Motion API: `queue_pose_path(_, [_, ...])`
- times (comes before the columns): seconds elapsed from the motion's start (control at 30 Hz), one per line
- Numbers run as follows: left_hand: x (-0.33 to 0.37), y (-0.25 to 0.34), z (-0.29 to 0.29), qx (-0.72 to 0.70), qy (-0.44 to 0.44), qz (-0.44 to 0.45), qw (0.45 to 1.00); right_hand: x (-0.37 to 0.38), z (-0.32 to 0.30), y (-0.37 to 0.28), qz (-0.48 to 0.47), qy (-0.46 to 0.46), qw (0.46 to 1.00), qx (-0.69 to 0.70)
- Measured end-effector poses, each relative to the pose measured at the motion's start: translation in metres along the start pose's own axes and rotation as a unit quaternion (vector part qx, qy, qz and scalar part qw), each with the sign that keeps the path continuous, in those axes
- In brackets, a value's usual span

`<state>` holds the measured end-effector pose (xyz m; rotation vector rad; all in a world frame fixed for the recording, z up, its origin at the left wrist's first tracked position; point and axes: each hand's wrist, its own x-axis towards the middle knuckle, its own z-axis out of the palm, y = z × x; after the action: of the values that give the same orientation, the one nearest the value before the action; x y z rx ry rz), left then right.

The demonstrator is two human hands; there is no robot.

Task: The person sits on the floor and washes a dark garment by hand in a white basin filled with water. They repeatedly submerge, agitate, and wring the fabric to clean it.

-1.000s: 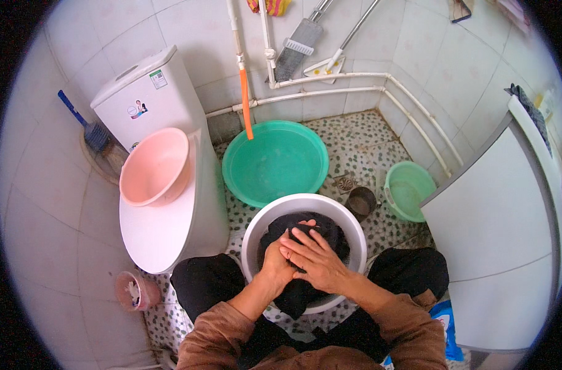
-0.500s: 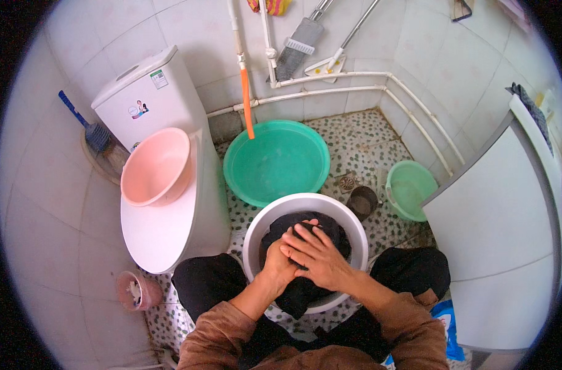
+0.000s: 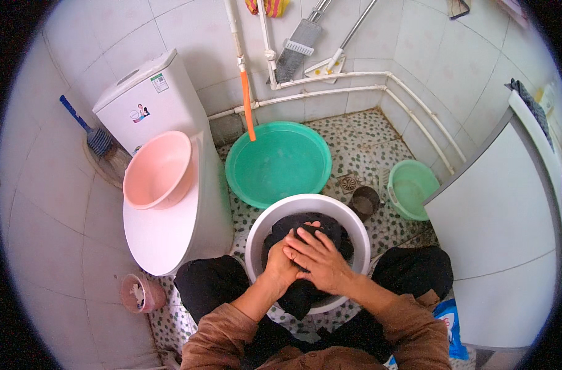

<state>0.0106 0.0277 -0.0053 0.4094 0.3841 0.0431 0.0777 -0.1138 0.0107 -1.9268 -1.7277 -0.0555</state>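
Note:
A grey-white basin (image 3: pixel 254 229) stands between my knees with a bunched black cloth (image 3: pixel 297 301) in it; part of the cloth hangs over the near rim. My left hand (image 3: pixel 281 264) is closed round a wad of this cloth, its fingertips showing at the far side. Across the top lies my right hand (image 3: pixel 321 262), its fingers bent over the same wad and overlapping the left hand. Most of the gripped cloth is hidden under the two hands.
A green basin (image 3: pixel 278 163) sits just beyond, under an orange hose (image 3: pixel 248 105). At left a pink basin (image 3: pixel 158 169) rests on the toilet lid (image 3: pixel 158 237). To the right are a dark cup (image 3: pixel 364 202), a light green basin (image 3: pixel 413 188) and a white curved panel (image 3: pixel 496 234).
The hands have shifted very slightly over the black cloth, still clasped together on it. The whole view has moved a little; the basins stay where they were.

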Motion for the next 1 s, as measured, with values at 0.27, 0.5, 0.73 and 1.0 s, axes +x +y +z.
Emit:
queue_pose_path(0.27, [0.005, -0.003, 0.0, -0.016, 0.079, -0.008, 0.997, 0.01, -0.035, 0.057, 0.17, 0.156, 0.971, -0.063])
queue_pose_path(0.5, [0.0, 0.002, -0.005, -0.027, -0.04, -0.022, 0.999, 0.005, -0.008, 0.005, 0.009, 0.02, 1.0, -0.021])
queue_pose_path(0.73, [0.0, 0.003, 0.01, -0.025, 0.09, -0.006, 0.996, 0.011, -0.038, 0.056, 0.166, 0.177, 0.968, -0.064])
queue_pose_path(1.0, [0.003, -0.003, -0.005, 0.005, 0.079, 0.021, 0.997, 0.005, -0.008, 0.007, 0.006, 0.049, 0.997, -0.066])
